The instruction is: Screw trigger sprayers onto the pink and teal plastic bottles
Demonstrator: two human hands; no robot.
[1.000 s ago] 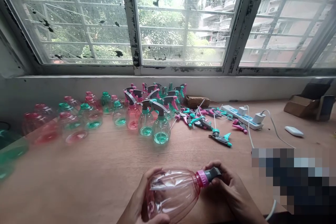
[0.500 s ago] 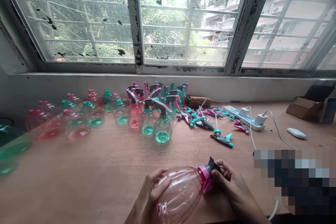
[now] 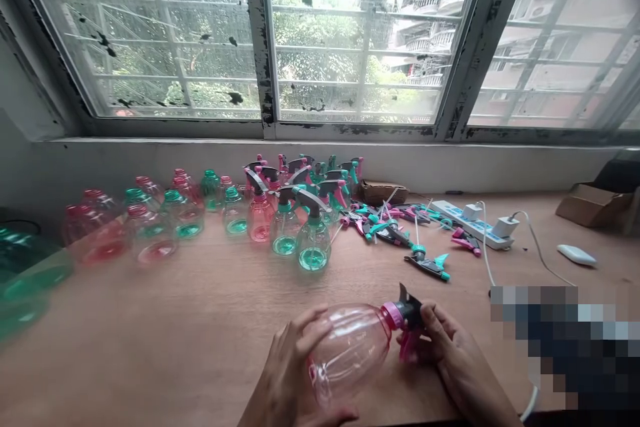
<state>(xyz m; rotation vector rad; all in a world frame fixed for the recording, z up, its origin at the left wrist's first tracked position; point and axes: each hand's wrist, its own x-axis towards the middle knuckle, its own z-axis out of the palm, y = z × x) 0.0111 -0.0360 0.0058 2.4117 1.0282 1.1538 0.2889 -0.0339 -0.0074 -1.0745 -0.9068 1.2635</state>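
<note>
A clear pink spray bottle (image 3: 353, 340) lies tilted on its side above the table, its neck pointing right. My left hand (image 3: 295, 363) is wrapped round the bottle's base end, fingers on top and thumb below. At the neck sits a black and pink spray head (image 3: 407, 313) with a pink collar. My right hand (image 3: 447, 347) closes its fingers and thumb on the spray head, partly hiding it. The pink trigger hangs below, beside the right fingers.
Finished-looking spray bottles (image 3: 313, 247) stand at the back middle. Several headless bottles (image 3: 187, 213) stand to their left. Loose spray heads (image 3: 385, 223) lie in a pile, with one (image 3: 427, 263) nearer me. A power strip (image 3: 473, 223), white mouse-like object (image 3: 576, 255) and cardboard box (image 3: 593, 205) are at right.
The spray head has turned on the bottle, so its pink trigger now points downward. The bottle has shifted slightly up and right, and my left hand's grip has opened wider round it.
</note>
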